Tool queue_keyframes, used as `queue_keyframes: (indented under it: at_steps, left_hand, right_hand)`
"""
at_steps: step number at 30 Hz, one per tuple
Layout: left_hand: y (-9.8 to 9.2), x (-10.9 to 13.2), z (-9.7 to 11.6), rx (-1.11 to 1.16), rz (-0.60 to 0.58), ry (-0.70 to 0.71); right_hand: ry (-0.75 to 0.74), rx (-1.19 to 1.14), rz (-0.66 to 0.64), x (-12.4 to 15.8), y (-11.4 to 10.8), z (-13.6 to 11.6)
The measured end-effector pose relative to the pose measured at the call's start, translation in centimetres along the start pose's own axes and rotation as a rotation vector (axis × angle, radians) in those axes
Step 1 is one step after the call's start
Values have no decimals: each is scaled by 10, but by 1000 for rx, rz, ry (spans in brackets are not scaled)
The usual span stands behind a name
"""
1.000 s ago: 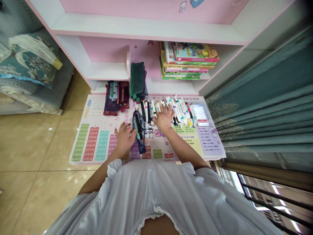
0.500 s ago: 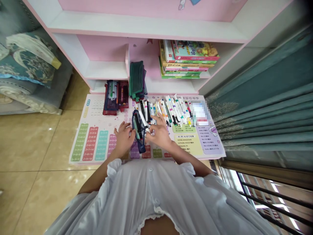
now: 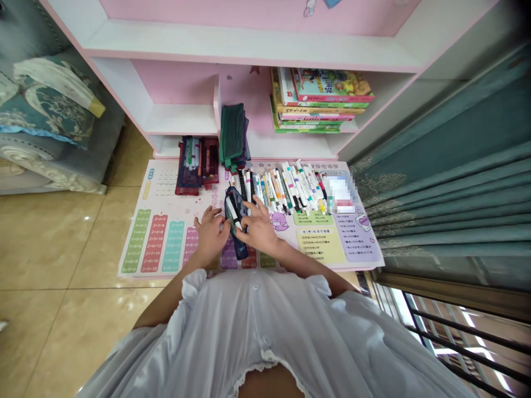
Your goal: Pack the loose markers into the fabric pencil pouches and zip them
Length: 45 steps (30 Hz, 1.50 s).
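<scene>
I see the pouch (image 3: 240,249) near the front edge of the bench (image 3: 360,255), markers (image 3: 299,187) behind it, rightward.

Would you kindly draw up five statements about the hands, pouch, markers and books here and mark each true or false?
1. The left hand and right hand are on opposite sides of the dark-blue pouch. True.
2. The dark-blue pouch is fully closed. False: it is open, with pens visible inside.
3. The loose markers lie nearer the right hand. True.
4. The book stack sits in the shelf unit. True.
5. The left hand touches the book stack. False: it is beside the dark-blue pouch.
</scene>
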State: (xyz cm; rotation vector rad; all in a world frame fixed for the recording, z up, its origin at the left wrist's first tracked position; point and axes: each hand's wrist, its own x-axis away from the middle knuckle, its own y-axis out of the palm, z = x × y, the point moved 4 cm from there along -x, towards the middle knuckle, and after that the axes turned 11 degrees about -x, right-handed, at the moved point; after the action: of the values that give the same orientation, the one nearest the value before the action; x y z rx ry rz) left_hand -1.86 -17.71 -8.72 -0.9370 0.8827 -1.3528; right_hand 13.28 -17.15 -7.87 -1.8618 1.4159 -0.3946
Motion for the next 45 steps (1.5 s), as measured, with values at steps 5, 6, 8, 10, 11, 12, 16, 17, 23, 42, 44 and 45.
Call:
queue_keyframes:
  at_steps: [5, 6, 8, 10, 11, 12, 16, 17, 23, 42, 44, 45]
  left_hand:
    - [1, 0, -1, -4, -4, 6]
    - [0, 1, -1, -5, -5, 8]
    - [0, 1, 0, -8, -4, 13]
    - [-1, 1, 1, -14, -7, 14]
    - [-1, 1, 1, -15, -10, 13]
    - [-1, 1, 1, -16, -13, 13]
    - [-1, 0, 1, -12, -14, 12]
    - [0, 0, 0, -12, -13, 12]
    - [2, 0, -3, -14, -2, 9]
    - [1, 1, -3, -1, -11, -3]
    - [0, 1, -2, 3, -9, 0]
    - [0, 1, -2, 6, -8, 1]
  right_hand:
    - [-21, 17, 21, 0, 0, 6]
    - [-26, 22, 51, -1, -3, 8]
    - [-15, 47, 135, -5, -9, 15]
    - [33, 100, 218, -12, -16, 27]
    - [68, 132, 249, -16, -19, 34]
    - [105, 165, 269, -20, -21, 41]
    - [226, 265, 267, -33, -23, 65]
    - [245, 280, 257, -35, -23, 68]
    - [274, 286, 233, -39, -18, 74]
    - [186, 203, 267, -24, -36, 40]
    - [108, 142, 266, -13, -40, 23]
    - [72, 111, 248, -8, -41, 14]
